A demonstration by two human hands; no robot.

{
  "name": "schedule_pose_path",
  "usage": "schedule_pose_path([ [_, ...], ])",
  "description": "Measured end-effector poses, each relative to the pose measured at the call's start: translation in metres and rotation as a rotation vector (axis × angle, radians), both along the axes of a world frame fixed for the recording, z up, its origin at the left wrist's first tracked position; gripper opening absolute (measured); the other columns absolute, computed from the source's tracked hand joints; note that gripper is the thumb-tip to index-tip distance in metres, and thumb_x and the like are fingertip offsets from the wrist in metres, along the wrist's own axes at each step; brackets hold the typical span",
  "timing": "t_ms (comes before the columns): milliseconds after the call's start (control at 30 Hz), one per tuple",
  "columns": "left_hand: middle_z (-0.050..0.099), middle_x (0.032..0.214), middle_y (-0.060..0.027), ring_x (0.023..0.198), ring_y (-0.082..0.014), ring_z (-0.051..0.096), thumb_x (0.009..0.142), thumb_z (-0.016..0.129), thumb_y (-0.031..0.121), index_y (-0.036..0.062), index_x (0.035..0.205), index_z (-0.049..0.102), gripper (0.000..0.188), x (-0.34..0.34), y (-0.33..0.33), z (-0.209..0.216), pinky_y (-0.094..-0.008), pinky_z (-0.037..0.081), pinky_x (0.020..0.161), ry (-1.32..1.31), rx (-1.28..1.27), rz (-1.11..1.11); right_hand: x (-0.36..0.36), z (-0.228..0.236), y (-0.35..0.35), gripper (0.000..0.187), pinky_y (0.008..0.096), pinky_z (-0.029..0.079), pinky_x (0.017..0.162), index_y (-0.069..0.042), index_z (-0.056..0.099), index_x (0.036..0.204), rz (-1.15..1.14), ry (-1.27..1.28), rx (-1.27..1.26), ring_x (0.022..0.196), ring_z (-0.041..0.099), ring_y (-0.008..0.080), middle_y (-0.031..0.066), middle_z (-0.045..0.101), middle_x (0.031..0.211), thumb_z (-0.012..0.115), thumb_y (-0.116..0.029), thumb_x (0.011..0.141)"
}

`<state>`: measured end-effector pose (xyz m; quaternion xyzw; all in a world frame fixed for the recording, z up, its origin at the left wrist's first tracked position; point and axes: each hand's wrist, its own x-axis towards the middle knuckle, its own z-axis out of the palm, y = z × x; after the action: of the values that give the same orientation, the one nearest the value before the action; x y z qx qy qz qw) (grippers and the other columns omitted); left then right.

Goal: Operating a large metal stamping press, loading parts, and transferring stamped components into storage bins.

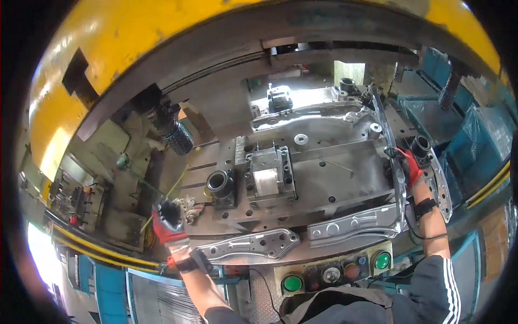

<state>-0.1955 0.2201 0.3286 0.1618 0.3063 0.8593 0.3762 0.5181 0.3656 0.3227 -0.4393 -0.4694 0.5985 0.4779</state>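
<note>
Green round buttons [293,283] are set nearest, on the control panel [334,271]. Right hand [411,166] fingers are curled around a long metal frame part [396,178], its long axis running near-to-far across the die [324,173]. Left hand [168,221] is clenched by a rag [190,208].

Left hand [168,222] gloved, fist-like, low; right hand [411,166] gloved, extended forward.

Red-black gloves [168,224], green buttons [292,283] (two), yellow press frame [81,32], silver panel [353,224]
</note>
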Motion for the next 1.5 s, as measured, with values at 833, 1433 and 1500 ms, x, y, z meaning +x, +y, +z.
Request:
schedule_pose_path([
  [833, 0.066, 0.089, -0.0117, 0.079, -0.0176, 0.063, 0.083, 0.06, -0.01, -0.0047, 0.1, 0.062, 0.018, 0.205, 0.131, 0.07, -0.0287, 0.053, 0.075, 0.576, -0.019, -0.017, 0.02, -0.01, 0.009, 0.026, 0.0235, 0.048, 0.054, -0.005, 0.066, 0.113, -0.098, -0.044, 0.11, 0.062, 0.059, 0.0071, -0.0022, 0.062, 0.078, 0.054, -0.019, 0.093],
  [1433, 0.066, 0.093, -0.0102, 0.068, -0.0177, 0.063, 0.086, 0.061, -0.003, -0.0025, 0.103, 0.064, 0.016, 0.186, 0.148, 0.047, -0.0306, 0.058, 0.065, 0.58, -0.037, 0.226, 0.022, -0.019, 0.016, 0.03, 0.0247, 0.051, 0.054, -0.007, 0.062, 0.12, -0.148, 0.129, -0.075, 0.063, 0.061, 0.0107, 0.0009, 0.064, 0.081, 0.053, -0.02, 0.094],
  [1500, 0.067, 0.091, -0.0086, 0.071, -0.0153, 0.063, 0.087, 0.062, -0.002, -0.0019, 0.103, 0.065, 0.017, 0.199, 0.126, 0.064, -0.0287, 0.055, 0.07, 0.635, -0.065, 0.252, 0.027, -0.018, 0.013, 0.029, 0.0243, 0.051, 0.053, -0.007, 0.062, 0.118, -0.139, 0.145, -0.083, 0.06, 0.061, 0.0103, 0.0003, 0.064, 0.079, 0.054, -0.021, 0.094],
])
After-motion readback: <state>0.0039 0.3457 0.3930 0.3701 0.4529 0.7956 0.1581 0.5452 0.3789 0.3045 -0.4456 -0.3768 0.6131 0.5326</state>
